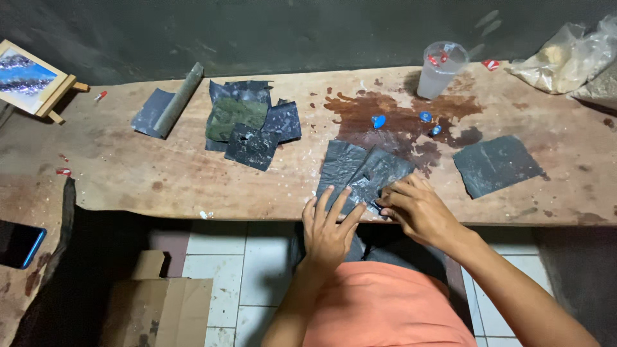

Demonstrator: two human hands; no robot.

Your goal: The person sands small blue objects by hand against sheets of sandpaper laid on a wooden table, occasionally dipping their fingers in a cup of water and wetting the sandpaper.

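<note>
We see the left hand [328,229] lying flat, fingers spread wide, on the near edge of two overlapping dark grey abrasive paper sheets [360,172] at the front of the stained wooden plank bench [160,180]. At its 3 o'clock, the right hand [419,209] curls its fingers narrowly, pinching the sheets' edge. At 12 o'clock from the sheets sit three small blue pieces [378,121]; at 1 o'clock, a clear plastic cup [441,69].

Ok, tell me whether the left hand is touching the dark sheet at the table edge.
Touching: head view shows the left hand's fingers lying flat on the dark sheet.
</note>
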